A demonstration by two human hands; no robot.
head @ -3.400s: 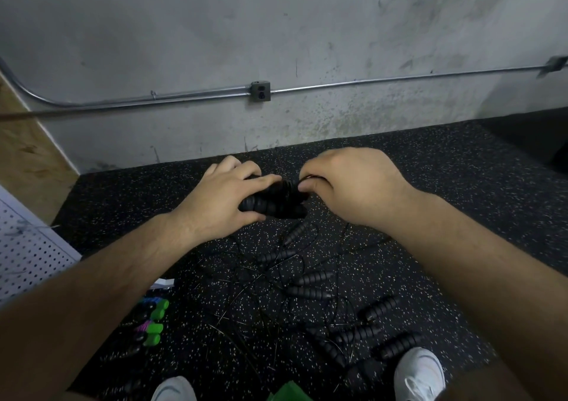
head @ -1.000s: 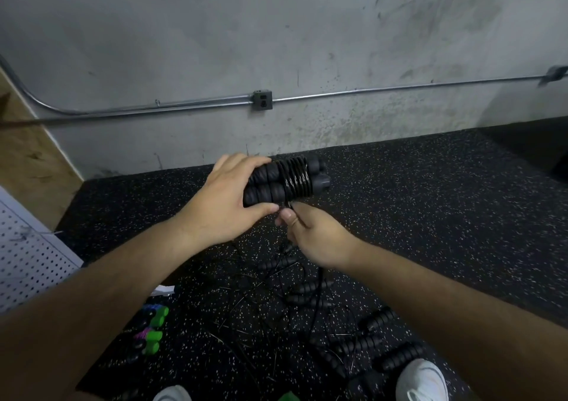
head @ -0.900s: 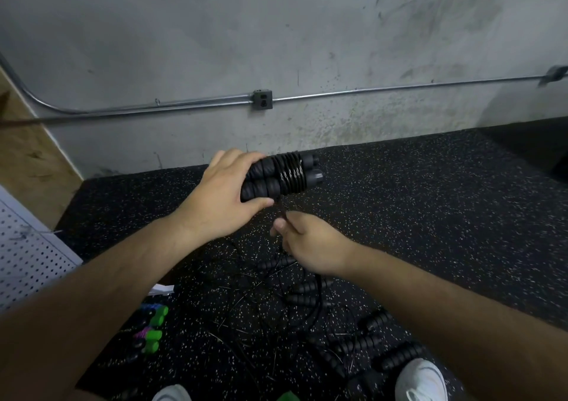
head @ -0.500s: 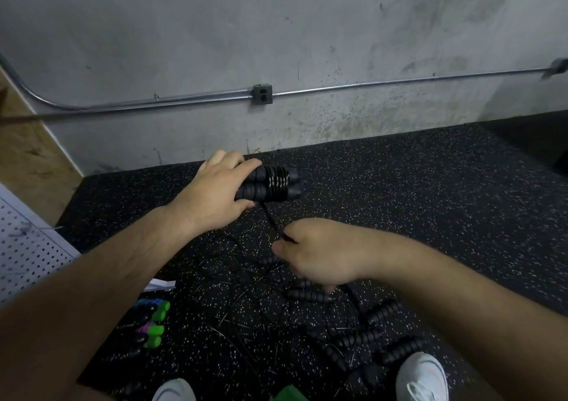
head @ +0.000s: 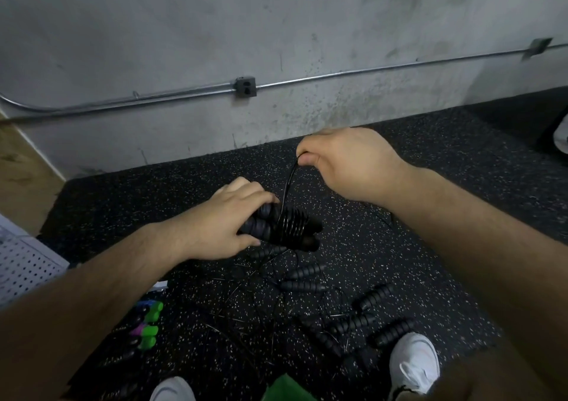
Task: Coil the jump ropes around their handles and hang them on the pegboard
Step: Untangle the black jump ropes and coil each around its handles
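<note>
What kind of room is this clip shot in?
Probably a gym storage corner: speckled rubber floor, bare concrete wall with exposed conduit, jump ropes strewn about, and a pegboard at left.

Glossy cord (head: 287, 182); speckled rubber floor (head: 430, 204)

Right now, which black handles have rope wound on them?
The pair gripped in the left hand: rope coils wrap it, and the right hand pinches the free length. The other black handles lie bare on the floor.
</note>
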